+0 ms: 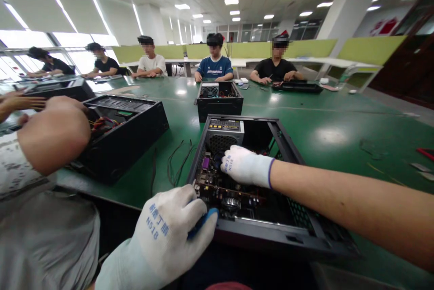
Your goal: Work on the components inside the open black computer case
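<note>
An open black computer case (294, 150) lies on its side in front of me. Inside it are a silver-grey power supply (225, 132), a motherboard (206, 177) with a purple connector (205, 163), and a round fan-like part (231, 204). My left hand (172, 231), in a white glove with a blue palm, is closed around the near left corner of the case. My right hand (242, 166), gloved alike, reaches into the case over the motherboard, just below the power supply. Its fingers curl downward, and whatever their tips hold is hidden.
Loose black cables (178, 163) lie on the green table (339, 132) left of my case. Another open case (132, 141) stands there beside a co-worker's arm (56, 132). A third case (220, 105) is straight ahead. Several people sit along the far side.
</note>
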A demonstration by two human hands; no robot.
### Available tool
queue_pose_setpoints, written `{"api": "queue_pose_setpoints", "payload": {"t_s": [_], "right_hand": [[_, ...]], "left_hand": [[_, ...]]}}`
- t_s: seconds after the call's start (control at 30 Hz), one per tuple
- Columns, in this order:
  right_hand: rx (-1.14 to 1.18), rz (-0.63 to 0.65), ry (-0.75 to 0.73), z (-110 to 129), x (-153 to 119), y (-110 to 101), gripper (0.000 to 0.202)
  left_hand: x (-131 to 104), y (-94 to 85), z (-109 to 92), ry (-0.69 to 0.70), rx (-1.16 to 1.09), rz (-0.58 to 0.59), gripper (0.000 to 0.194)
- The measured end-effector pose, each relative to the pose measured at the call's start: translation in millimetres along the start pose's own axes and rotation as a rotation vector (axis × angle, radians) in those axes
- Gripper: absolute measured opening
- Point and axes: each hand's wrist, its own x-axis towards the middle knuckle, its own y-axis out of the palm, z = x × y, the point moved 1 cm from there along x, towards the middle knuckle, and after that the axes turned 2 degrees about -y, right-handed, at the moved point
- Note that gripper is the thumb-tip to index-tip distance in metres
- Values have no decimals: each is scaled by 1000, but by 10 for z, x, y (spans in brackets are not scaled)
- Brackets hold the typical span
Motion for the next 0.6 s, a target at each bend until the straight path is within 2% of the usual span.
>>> {"api": "queue_pose_setpoints", "payload": {"t_s": [0.17,0.37,0.47,0.6], "right_hand": [[33,43,-3,-48,-183,-68,22],[91,64,173,-171,-486,-197,25],[90,118,240,-224,-532,-184,25],[54,211,243,-238,-495,-125,24]], "left_hand": [[3,6,-2,1,7,-16,26],[1,13,1,0,11,-24,27],[-3,20,1,-17,1,-3,26],[5,15,-10,-25,2,-25,27]]}}
